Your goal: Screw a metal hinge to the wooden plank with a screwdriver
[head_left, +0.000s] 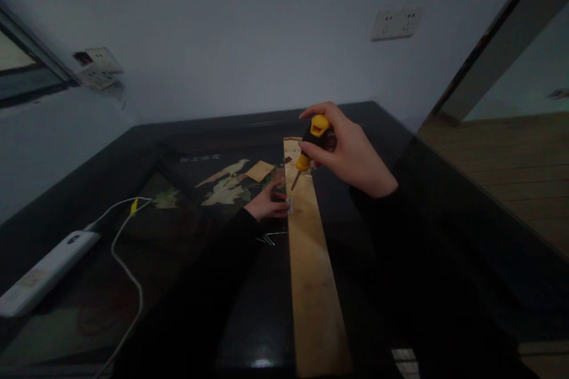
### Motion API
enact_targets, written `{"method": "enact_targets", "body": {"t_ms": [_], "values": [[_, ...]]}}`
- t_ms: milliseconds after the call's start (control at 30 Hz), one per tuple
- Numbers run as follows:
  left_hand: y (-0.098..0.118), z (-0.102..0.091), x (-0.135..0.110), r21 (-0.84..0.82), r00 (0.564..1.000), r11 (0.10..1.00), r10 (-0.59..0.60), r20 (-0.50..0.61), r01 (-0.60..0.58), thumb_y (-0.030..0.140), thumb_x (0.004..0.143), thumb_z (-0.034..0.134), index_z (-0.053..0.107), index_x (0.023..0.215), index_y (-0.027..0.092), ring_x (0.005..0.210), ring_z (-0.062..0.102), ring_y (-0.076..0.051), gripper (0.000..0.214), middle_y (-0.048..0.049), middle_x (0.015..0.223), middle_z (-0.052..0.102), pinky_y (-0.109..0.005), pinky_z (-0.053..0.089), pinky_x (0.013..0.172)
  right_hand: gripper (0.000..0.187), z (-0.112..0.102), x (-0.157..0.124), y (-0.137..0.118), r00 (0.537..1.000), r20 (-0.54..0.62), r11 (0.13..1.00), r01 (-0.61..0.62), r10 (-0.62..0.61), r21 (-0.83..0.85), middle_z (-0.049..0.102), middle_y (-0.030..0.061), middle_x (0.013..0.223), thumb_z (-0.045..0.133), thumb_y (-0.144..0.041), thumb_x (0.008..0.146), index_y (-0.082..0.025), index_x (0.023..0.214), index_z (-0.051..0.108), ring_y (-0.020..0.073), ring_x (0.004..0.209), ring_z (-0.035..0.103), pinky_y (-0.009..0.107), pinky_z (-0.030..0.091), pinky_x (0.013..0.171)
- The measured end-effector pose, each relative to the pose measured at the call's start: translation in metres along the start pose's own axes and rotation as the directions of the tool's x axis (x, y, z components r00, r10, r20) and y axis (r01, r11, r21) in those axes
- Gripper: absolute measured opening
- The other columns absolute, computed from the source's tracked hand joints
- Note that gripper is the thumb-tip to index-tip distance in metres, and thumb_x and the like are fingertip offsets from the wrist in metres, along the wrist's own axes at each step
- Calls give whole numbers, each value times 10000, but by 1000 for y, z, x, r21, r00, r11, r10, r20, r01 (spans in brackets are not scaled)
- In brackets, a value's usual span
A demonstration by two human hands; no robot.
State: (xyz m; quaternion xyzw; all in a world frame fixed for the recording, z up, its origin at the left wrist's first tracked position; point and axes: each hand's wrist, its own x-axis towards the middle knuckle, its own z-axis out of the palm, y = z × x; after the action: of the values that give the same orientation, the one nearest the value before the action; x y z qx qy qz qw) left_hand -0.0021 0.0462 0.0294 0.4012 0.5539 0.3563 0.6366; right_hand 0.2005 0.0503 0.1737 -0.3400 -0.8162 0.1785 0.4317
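Observation:
A long wooden board [306, 249] runs away from me across the dark tabletop. My right hand [351, 151] is closed round the yellow-and-black handle of a screwdriver [315, 136]. Its shaft slants down to the left, with the tip over the board and seemingly apart from it. At the board's left edge lies a small pale metal plate with holes [290, 205]. The fingers of my left hand [267, 202] pinch this plate against the board. Several thin metal pieces [268, 239], perhaps screws or nails, lie on the table just below my left hand.
A square wooden piece [259, 171] lies left of the board's far end. Farther left are a white power strip [48, 272] and its loose white cable [133, 278]. The dark table [249, 130] meets a wall with sockets [395, 23]; leaf pictures mark its top.

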Motion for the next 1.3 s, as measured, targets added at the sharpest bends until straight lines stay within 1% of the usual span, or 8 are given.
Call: {"method": "enact_targets", "body": {"t_ms": [133,267,400,500,700,867,1067,1300], "values": [[2,4,-2,59,1000,998,-2,-4,3,1,622,779,365,1348,225,679,653,-129,866,-7,896,558,-461,572,796,380,0,0,0,1000,11,1000,-5,5,0,528,-2,845,589,-256,799,-237,1161,474,138,691,539,298,444,638],[2,4,-2,61,1000,998,14,-4,-14,9,603,796,371,1349,217,665,651,-129,884,-2,873,561,-473,565,807,380,0,-1,1,1000,11,1000,0,0,5,533,0,866,591,-262,801,-241,1161,474,134,680,532,303,443,645],[1,4,-2,63,1000,998,19,3,-19,-5,638,764,354,1355,194,681,652,-129,849,-7,883,558,-460,559,826,376,-2,-1,-1,1000,7,1000,-11,12,-7,544,8,896,589,-257,798,-238,1157,479,136,694,537,310,447,662],[0,3,-2,74,999,997,32,14,-33,8,643,766,368,1347,206,682,648,-124,832,-7,889,559,-457,557,825,372,-3,-1,-3,1000,10,1000,-21,21,-15,555,17,917,583,-263,801,-237,1159,483,153,735,553,317,453,675],[-3,0,1,67,998,996,54,30,-56,58,645,783,422,1304,206,680,637,-117,766,-1,868,563,-391,575,750,379,-4,-1,-4,1000,19,999,-23,24,-24,562,29,954,578,-278,805,-241,1170,481,174,795,569,319,455,680],[1,-1,1,172,998,983,60,15,-62,103,690,760,416,1301,191,616,622,-101,707,-1,852,578,-341,569,683,385,-4,-1,-3,999,18,999,-30,30,-32,554,19,918,580,-278,803,-243,1172,478,160,743,556,316,447,668],[3,-2,0,269,995,958,90,36,-97,131,709,744,459,1266,174,612,613,-105,628,-20,856,596,-312,552,638,383,-5,-1,-4,999,21,999,-27,28,-37,541,15,896,578,-276,799,-241,1167,475,154,716,540,310,440,653],[2,-3,-1,243,994,964,93,62,-105,204,751,718,463,1254,178,595,621,-110,564,-27,880,605,-311,541,629,370,-6,-1,-5,1000,3,999,-9,9,-51,541,14,905,573,-288,797,-245,1153,479,153,714,534,302,429,650]]}}
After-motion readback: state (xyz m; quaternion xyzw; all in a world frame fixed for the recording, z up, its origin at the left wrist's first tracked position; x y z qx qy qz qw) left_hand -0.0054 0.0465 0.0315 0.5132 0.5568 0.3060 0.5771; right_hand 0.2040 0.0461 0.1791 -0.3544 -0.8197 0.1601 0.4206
